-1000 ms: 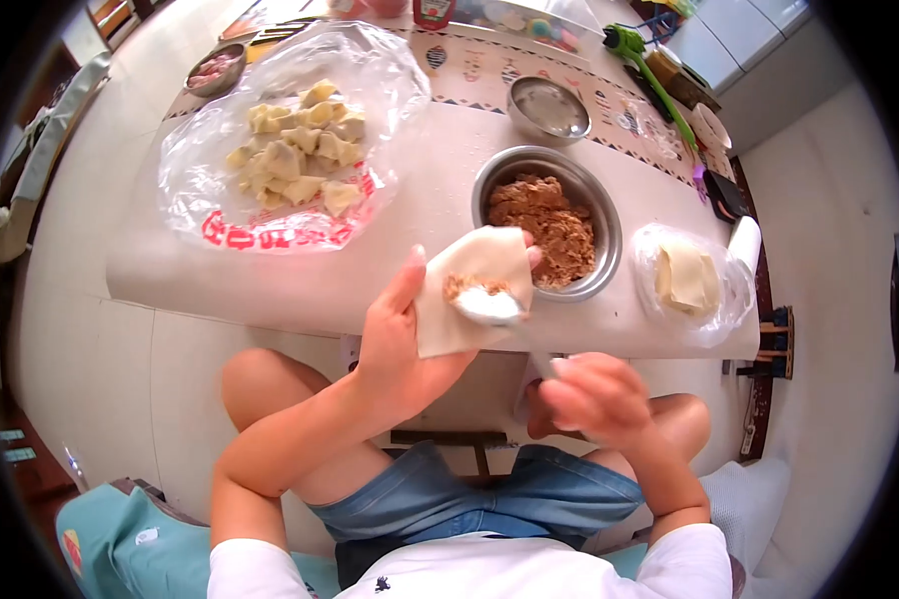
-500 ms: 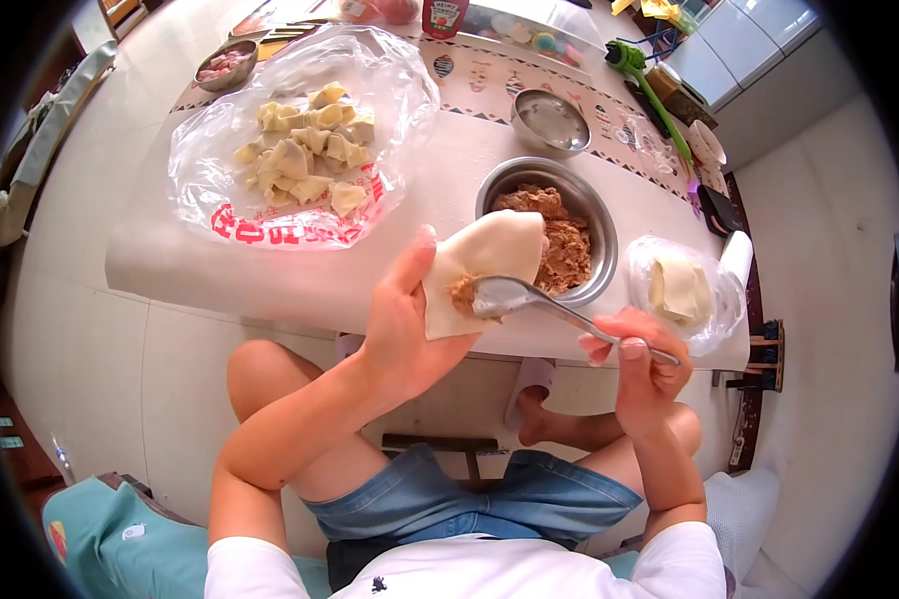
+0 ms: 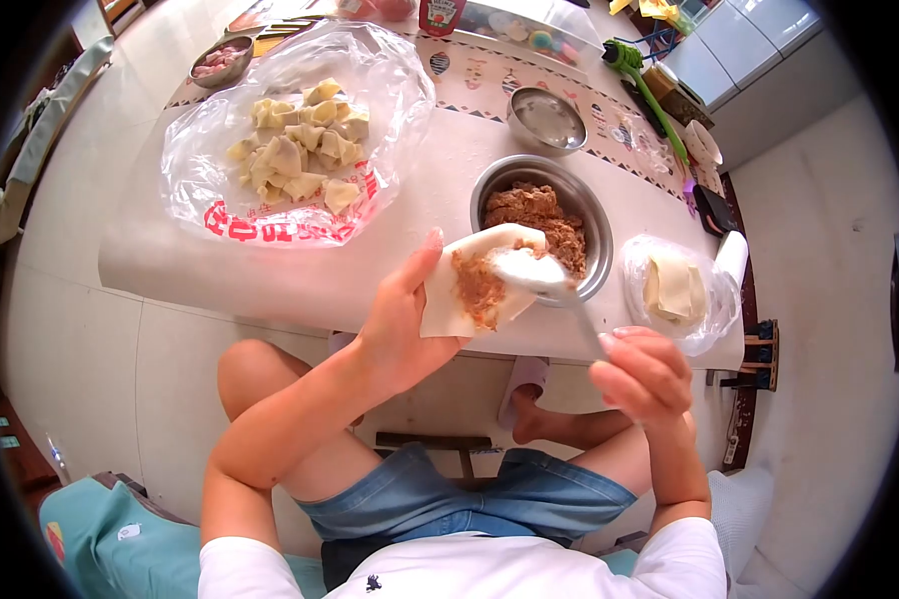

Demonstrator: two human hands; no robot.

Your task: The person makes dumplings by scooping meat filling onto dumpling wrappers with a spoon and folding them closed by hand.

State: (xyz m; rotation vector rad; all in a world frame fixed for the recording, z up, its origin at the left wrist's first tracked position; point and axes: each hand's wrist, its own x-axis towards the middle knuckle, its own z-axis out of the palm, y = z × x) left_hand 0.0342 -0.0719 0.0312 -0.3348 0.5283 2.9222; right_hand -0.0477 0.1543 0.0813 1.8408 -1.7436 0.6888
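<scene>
On my left hand [image 3: 398, 324] lies a square wonton wrapper [image 3: 443, 309], held from below with the thumb along its left side. Brown meat filling [image 3: 477, 290] is smeared over its middle. My right hand [image 3: 647, 374] grips the handle of a metal spoon [image 3: 531, 272], its bowl over the wrapper's upper right edge. Just behind, a steel bowl [image 3: 599, 262] holds more brown filling [image 3: 539, 212]. To the right of it, a stack of wrappers [image 3: 673, 290] sits in a clear plastic bag. Folded wontons [image 3: 305, 150] are piled on a plastic bag [image 3: 395, 85] at the left.
A smaller metal bowl [image 3: 547, 120] stands behind the filling bowl. At the back left is a bowl of pinkish meat [image 3: 222, 62]. A red Heinz pouch [image 3: 440, 15], a clear plastic box [image 3: 529, 40] and a green-handled brush [image 3: 654, 100] lie along the far side.
The spoon has moved from the wrapper's middle to its upper right edge, and its handle is steeper. The filling is now spread wider on the wrapper.
</scene>
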